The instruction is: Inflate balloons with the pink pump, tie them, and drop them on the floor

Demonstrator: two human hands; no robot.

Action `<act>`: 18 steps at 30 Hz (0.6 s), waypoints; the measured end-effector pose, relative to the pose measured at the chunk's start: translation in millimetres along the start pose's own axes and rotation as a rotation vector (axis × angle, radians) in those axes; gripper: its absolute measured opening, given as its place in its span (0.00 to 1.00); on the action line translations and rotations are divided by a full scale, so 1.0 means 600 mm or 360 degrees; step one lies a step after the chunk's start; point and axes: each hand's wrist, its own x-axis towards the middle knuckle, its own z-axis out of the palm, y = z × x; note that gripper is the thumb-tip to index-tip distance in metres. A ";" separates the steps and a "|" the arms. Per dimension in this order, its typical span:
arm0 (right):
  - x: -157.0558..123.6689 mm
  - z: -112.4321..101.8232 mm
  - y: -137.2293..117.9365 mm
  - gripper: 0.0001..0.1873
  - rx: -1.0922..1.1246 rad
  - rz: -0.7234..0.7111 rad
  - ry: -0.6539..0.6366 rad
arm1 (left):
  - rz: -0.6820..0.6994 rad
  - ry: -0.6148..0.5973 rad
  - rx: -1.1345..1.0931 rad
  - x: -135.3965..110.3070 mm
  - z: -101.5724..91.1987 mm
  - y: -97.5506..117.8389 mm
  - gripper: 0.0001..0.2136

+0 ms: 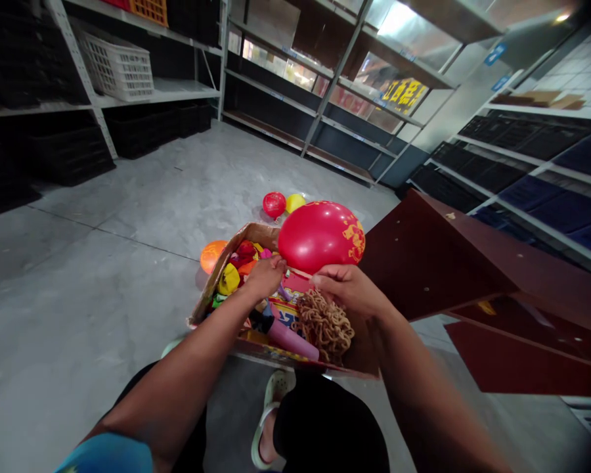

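A large inflated red balloon (318, 236) with yellow print rests at the far side of an open cardboard box (249, 231). My left hand (266, 276) is closed over the box, near the balloon's lower left; what its fingers hold is hidden. My right hand (347, 287) is closed in a pinch just below the balloon, above a tangled bundle of tan cord (328, 326); what lies between its fingertips is too small to tell. Inside the box are several limp balloons (229, 279) in mixed colours and a purple tube-shaped thing (291, 338) with a black part.
On the grey floor lie a small red balloon (274, 205), a yellow balloon (295, 202) and an orange balloon (213, 256). Dark red panels (423, 263) stand close on the right. Metal shelves (320, 118) line the walls, with a white basket (121, 69) at left.
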 end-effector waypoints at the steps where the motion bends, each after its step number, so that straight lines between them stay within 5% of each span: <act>1: 0.001 0.004 -0.014 0.13 0.0188 0.0036 0.0004 | 0.0018 -0.0018 -0.0012 -0.002 0.003 0.000 0.12; 5: 0.040 0.045 -0.057 0.12 0.0485 -0.0062 0.0068 | -0.0014 -0.0180 -0.0514 -0.013 0.029 0.000 0.07; 10: 0.095 0.091 -0.080 0.18 -0.0009 -0.0124 0.0001 | -0.0315 -0.0566 -0.1419 -0.015 0.041 -0.003 0.13; 15: 0.061 0.076 -0.100 0.22 0.0158 -0.0508 -0.0036 | -0.0574 -0.0983 -0.1981 -0.011 0.021 0.000 0.12; 18: 0.020 0.061 -0.079 0.24 0.0472 -0.0656 -0.0035 | -0.0651 -0.1020 -0.2211 -0.012 0.010 0.001 0.10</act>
